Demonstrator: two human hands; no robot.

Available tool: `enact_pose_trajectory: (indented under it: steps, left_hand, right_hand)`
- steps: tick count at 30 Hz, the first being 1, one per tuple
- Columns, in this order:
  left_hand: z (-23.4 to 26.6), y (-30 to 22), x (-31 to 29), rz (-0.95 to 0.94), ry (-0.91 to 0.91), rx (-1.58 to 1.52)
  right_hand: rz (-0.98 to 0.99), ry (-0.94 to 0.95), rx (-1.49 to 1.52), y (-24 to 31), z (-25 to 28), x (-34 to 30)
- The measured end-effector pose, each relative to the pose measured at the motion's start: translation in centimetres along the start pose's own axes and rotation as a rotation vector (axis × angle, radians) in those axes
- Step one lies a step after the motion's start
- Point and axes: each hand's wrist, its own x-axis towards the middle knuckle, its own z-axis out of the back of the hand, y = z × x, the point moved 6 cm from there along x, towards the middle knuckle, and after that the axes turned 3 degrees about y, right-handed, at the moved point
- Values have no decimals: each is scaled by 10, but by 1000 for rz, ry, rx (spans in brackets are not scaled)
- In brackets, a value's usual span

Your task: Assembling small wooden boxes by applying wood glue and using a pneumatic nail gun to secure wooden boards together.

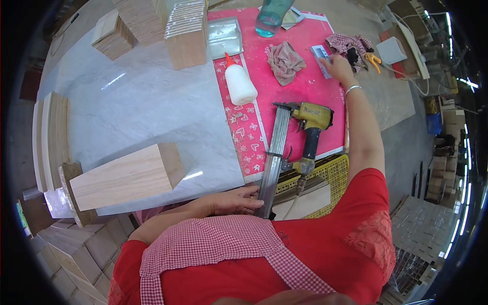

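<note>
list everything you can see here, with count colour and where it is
nail gun: 1, yellow and black with a long metal magazine, on the red mat, front centre
glue bottle: 1, white with red tip, lying at the mat's left edge
rag: 1, pinkish brown, crumpled on the mat
small box: 1, grey-white, far right of the mat
bottle: 1, teal, far end of the mat
wooden block: 1, pale wood, table's near left
wood stacks: several, pale, far left
crate: 1, yellow, below the table edge
left hand: on the magazine's near end
right hand: touching the small box
</note>
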Motion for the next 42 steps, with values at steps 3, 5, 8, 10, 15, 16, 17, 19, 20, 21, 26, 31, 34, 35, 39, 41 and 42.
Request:
enact_pose_trajectory:
  steps: [3, 5, 8, 10, 15, 16, 17, 19, 20, 21, 26, 31, 34, 35, 39, 41, 42]
  left_hand:
    - [2, -1, -1, 1, -19, 8]
    - [2, -1, -1, 4, -29, 9]
    - [1, -3, -4, 23, -59, 15]
    - [0, -3, -3, 19, -51, 12]
    - [0, -2, 0, -3, -23, 3]
    - [1, -2, 0, -9, -17, 2]
    - [1, -2, 0, -10, -16, 3]
    - [1, -1, 0, -26, -25, 9]
    - [2, -1, 0, -34, -29, 11]
    - [1, -1, 0, -35, -29, 12]
    - [-1, -2, 0, -43, -26, 2]
    - [2, -1, -1, -12, -32, -11]
    - [0, -2, -1, -9, -35, -3]
    - [-1, -3, -3, -23, -46, 7]
    - [2, -2, -2, -51, -61, 25]
    - [2, -2, -2, -56, -60, 29]
    - [2, -2, -1, -57, -54, 29]
  right_hand:
    - [-17, 51, 115, -4, -2, 5]
    - [-32, 106, 110, 2, 3, 6]
    - [-34, 130, 65, 9, 3, 8]
    - [-26, 112, -23, 12, 6, 11]
    - [148, 95, -130, 28, 3, 14]
    - [141, 58, -137, 28, -2, 13]
    - [133, 21, -144, 28, -7, 12]
    - [128, -17, -152, 25, -12, 11]
    - [60, -61, -89, 17, -8, 9]
    - [-8, -105, -27, 8, -5, 7]
    - [76, -649, 51, 4, 21, -23]
    - [-89, -442, -191, 7, 15, -22]
    - [102, -471, 196, 5, -2, -11]
    - [103, -470, 198, 6, -1, -12]
    - [-53, -262, 432, -5, -14, -8]
    - [-63, -337, 426, -12, -16, -6]
    - [-67, -374, 422, -17, -16, -6]
